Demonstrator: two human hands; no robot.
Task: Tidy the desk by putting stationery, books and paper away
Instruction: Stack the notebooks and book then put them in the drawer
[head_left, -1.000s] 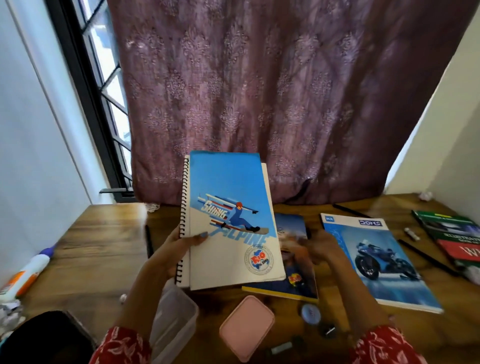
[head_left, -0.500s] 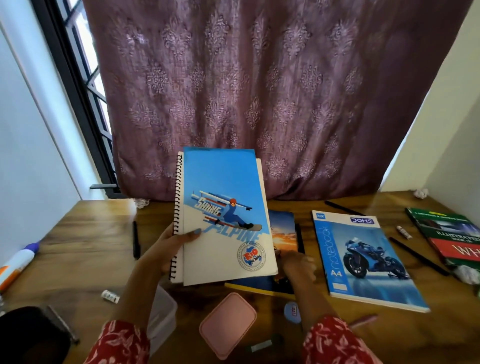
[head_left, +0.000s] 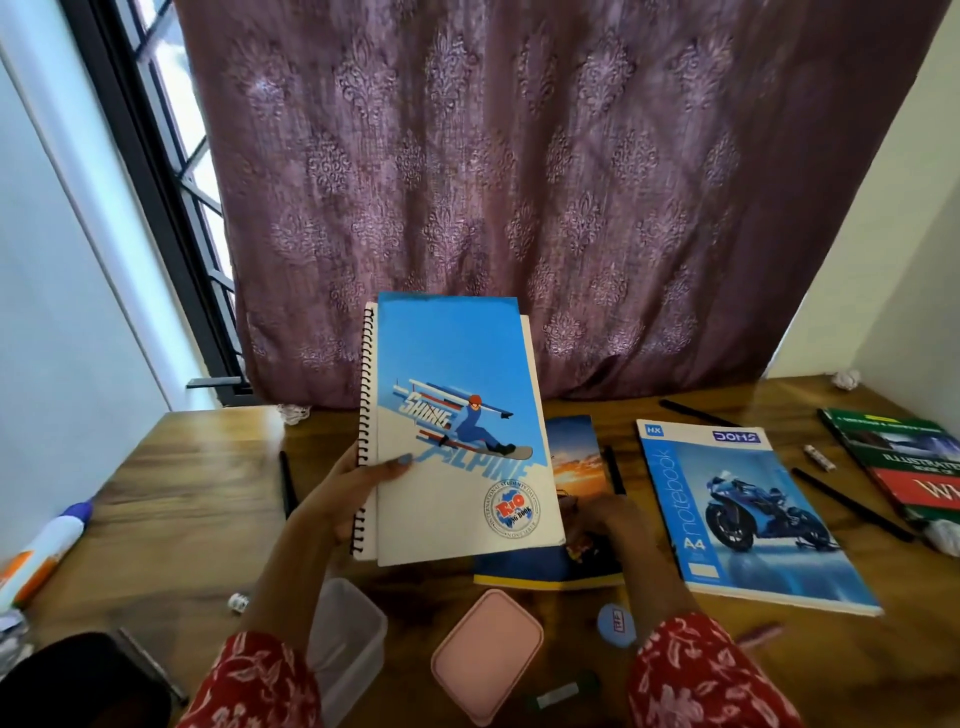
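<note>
Books numbered four: left hand (head_left: 353, 493) gripped one blue spiral-bound snowboarder notebook (head_left: 457, 431) upright above the wooden desk (head_left: 171, 499); right hand (head_left: 605, 519), grip unclear, touched one sunset-cover book (head_left: 576, 457); blue motorcycle notebook (head_left: 743, 514) and green-red book (head_left: 904, 462) lay toward the desk's right edge.

Spiral notebook (head_left: 457, 431) in left hand (head_left: 358, 488)

Blue-and-white spiral notebook (head_left: 457, 431), mauve damask curtain (head_left: 519, 197), pink lid (head_left: 485, 657), red floral sleeves (head_left: 696, 675)
</note>
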